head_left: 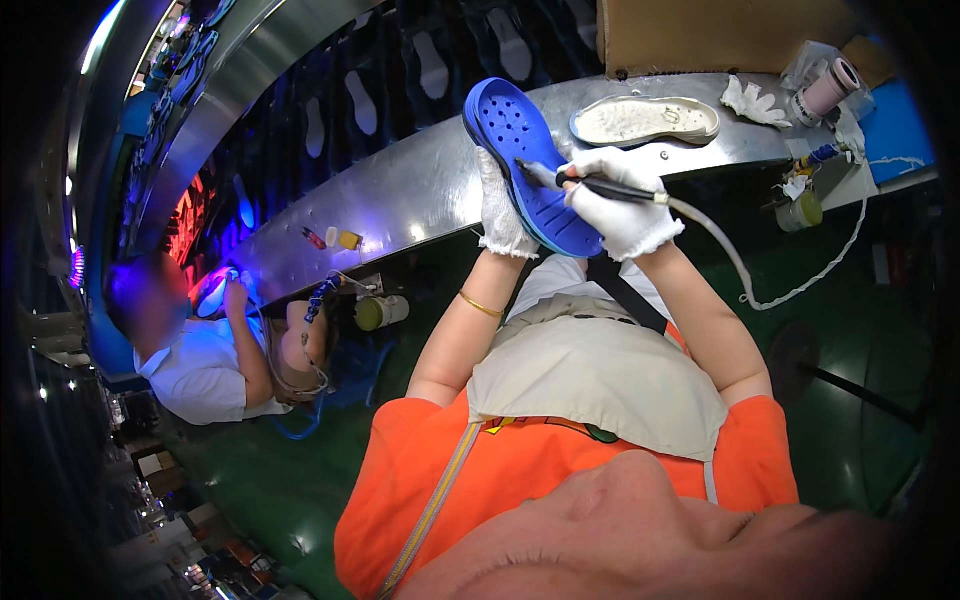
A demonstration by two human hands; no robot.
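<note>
A blue shoe sole, dotted with small round holes toward its far end, is held tilted over the near edge of the metal ledge. My left hand, in a white knit glove, grips its left side from beneath; most of those fingers are hidden behind it. My right hand, gloved too, is closed around the dark handle of a brush. The brush's tip rests on or just over the sole's inner face; I cannot tell which. From the handle's rear a pale hose runs off to the right.
Behind the sole, a whitish shoe sole lies on the metal ledge. A loose glove and a pink cylinder are farther right. Beyond runs a dark conveyor carrying soles. At left, a co-worker handles a shoe part.
</note>
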